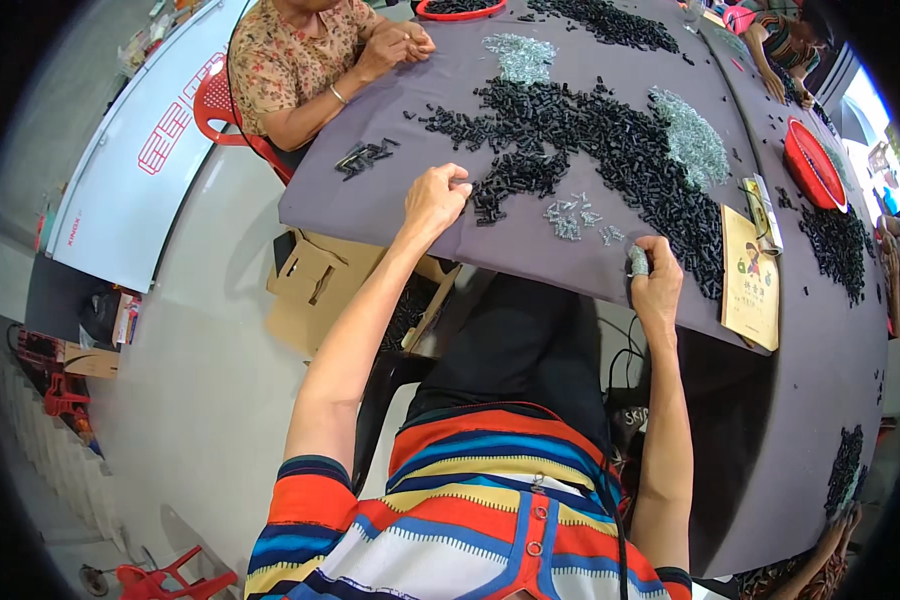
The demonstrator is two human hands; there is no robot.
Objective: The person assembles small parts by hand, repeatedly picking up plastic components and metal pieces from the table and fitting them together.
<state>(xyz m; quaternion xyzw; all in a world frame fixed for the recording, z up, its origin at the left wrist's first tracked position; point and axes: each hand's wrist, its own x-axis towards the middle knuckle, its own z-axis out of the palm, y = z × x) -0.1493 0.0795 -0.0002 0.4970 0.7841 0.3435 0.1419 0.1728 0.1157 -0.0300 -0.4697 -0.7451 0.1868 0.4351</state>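
Note:
My left hand is closed, fingers curled in, at the left edge of a heap of small black plastic pieces. Whatever its fingertips hold, if anything, is too small to make out. At the table's near edge my right hand is also closed, with a grey-green wrap around one digit. Its palm side is hidden, so I cannot tell what it holds. Between my hands lies a small scatter of clear plastic pieces. Farther left, several longer dark and clear pieces form a loose group.
A yellow booklet lies right of the black heap, beside a white-edged case. More clear pieces lie behind. A red basket stands at right. One person sits at left; an open cardboard box is below the table.

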